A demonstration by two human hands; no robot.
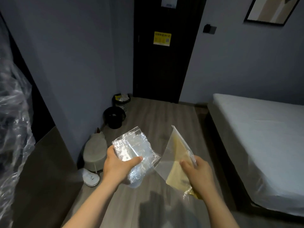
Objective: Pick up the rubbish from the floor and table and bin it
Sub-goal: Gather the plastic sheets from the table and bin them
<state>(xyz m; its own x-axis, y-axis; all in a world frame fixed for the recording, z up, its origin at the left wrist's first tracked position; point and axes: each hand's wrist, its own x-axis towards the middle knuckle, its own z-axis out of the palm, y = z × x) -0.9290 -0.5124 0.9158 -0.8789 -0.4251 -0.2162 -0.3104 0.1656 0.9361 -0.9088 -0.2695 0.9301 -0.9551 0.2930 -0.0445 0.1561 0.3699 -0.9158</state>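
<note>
Left hand (pixel 118 168) curls round a crumpled clear wrapper (pixel 133 148), thumb laid across its front and fingers hidden behind; right hand (pixel 199 175) pinches a flat clear bag (pixel 176 155) with a yellow sheet inside, thumb on the near face, gripping low on its right edge; both pieces are held in the air above the floor (pixel 156 116), well apart from each other, their long axes running roughly from six o'clock up to twelve.

From the hands the black bin (pixel 114 117) lies at about eleven o'clock, standing upright by the wall with its mouth open; the mesh bin (pixel 122 102) stands just behind it toward twelve, in the corner beside the dark door (pixel 164 63), already holding yellow and white scraps; the left hand is the nearer to both, so I judge the wrapper would go in first, the bag needing a reach across from the right.

Between the left hand and the bins, at ten o'clock, sits a grey rounded lump (pixel 95 152) with a white slipper (pixel 90 177) just beside it; a bed (pixel 263 129) fills the three o'clock side; a dark table (pixel 46 170) stands at nine.
</note>
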